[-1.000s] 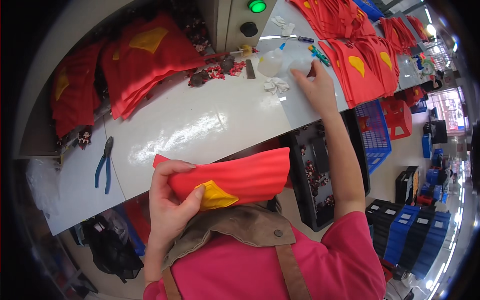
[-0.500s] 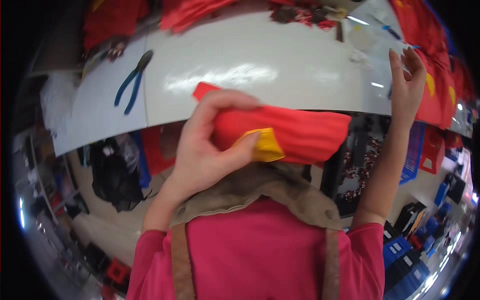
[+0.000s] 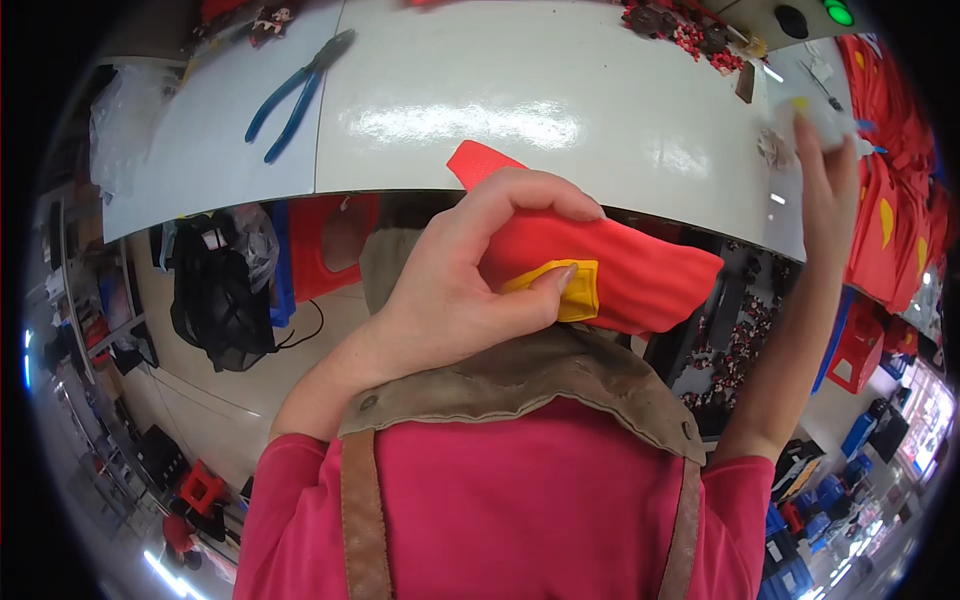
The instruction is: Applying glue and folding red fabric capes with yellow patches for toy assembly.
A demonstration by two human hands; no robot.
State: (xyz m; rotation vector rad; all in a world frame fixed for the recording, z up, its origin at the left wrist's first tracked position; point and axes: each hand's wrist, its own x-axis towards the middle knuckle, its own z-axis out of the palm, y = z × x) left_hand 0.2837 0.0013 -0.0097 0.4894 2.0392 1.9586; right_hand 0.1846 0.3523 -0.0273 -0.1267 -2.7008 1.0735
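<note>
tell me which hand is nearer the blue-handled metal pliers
Left. The left hand is lower in the picture, right of the blue-handled metal pliers; the right hand is much farther to their right.

Blue-handled pliers [image 3: 318, 66] lie on the pale bench [image 3: 430, 75], a crumpled clear bag [image 3: 130, 125] to their left. Below the pliers, past the bench's edge, are a black bag [image 3: 212, 295] and a red plastic panel [image 3: 308, 258]; far to the pliers' right, a green light [image 3: 838, 13] glows.
</note>
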